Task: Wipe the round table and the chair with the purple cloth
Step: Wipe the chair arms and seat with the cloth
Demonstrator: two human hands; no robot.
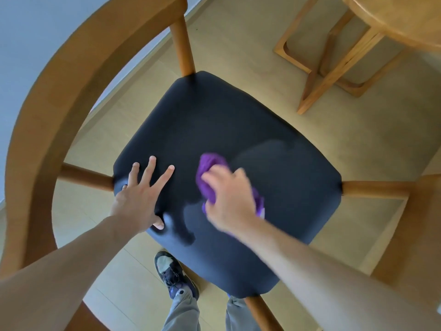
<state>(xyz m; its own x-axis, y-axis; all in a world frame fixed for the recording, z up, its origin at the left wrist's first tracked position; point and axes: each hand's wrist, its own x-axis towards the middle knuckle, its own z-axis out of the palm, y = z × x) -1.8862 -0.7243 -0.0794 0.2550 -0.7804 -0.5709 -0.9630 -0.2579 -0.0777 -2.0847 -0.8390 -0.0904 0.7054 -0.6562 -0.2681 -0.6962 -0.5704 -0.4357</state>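
Now we brace the chair (214,120) seat with our flat, spread left hand (140,199), so our right hand (229,201) can scrub, clutching the purple cloth (210,168).

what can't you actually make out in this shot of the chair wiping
All in the head view:
- Round wooden table: its top is cut off by the frame's upper right edge.
- Crumpled purple cloth: mostly covered by the motion-blurred right hand, so the grip is unclear.
- Dark padded chair seat: the part under the flat left hand is hidden.
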